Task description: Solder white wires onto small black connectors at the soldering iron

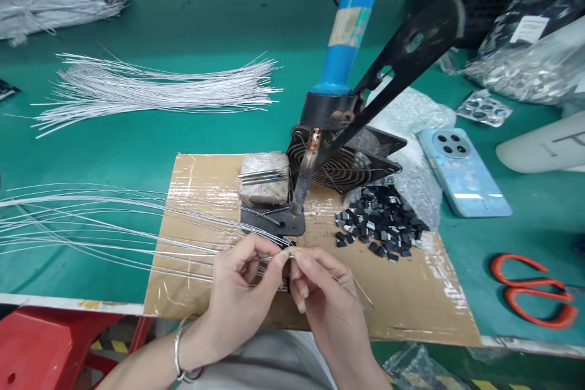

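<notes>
My left hand (251, 292) and my right hand (326, 292) meet over the cardboard sheet (411, 311), fingertips pinched together on thin wire. Fine ends of that wire stick out past my right fingers; the exact point of grip is hidden. Several pale wires (192, 212) fan out leftward from near my left hand. Just beyond my hands, a blue-handled soldering iron (340, 49) is held in a black stand, its tip pointing down at a dark plate (297, 225). Small black pieces (384, 222) lie heaped to the right.
A bundle of white wires (159, 85) lies at the back left. Behind the iron's tip are a black fan (342, 164) and a wrapped block (262, 189). To the right lie a light-blue phone (466, 173), red-handled scissors (532, 289) and plastic bags (525, 67). A red stool (50, 347) stands lower left.
</notes>
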{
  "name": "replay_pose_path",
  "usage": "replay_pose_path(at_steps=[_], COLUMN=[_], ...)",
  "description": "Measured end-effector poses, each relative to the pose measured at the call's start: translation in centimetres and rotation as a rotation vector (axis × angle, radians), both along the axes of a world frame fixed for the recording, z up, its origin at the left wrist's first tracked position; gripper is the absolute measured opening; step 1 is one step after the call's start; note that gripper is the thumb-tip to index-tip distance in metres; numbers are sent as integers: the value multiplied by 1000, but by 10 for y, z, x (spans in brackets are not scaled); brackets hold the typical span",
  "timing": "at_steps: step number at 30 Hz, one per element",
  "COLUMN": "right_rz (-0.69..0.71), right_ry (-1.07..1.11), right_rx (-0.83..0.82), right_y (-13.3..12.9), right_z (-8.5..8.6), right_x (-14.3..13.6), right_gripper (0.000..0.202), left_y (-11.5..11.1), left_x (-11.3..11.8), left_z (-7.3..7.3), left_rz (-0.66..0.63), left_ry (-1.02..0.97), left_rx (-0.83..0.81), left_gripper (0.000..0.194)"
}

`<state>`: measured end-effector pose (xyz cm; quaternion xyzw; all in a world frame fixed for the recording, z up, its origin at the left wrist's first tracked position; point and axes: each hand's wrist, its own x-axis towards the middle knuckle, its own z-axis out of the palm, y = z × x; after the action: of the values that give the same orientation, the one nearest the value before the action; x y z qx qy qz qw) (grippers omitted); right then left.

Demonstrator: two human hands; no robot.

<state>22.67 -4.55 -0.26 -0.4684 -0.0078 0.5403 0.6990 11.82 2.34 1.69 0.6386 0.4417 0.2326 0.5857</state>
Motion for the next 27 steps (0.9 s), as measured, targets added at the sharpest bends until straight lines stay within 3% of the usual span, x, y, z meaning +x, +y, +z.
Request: replay_pose_path(at_steps=[9,16,22,27], right_rz=[46,73,185,176], right_ry=[-17,-21,-15,-11], right_rx=[18,25,1,-10], right_y=[-2,-5,-5,-5], right_z=[2,-2,2,4], right_x=[4,10,21,20], right_gripper=[18,17,18,17], left_y=[2,4,5,5], left_x=[2,2,0,0], left_z=[4,7,7,7], left_rz=[-7,-33,-50,-41], left_ry=[7,43,48,54], left_rx=[-77,-11,-13,-34], left_gripper=[21,21,20,18])
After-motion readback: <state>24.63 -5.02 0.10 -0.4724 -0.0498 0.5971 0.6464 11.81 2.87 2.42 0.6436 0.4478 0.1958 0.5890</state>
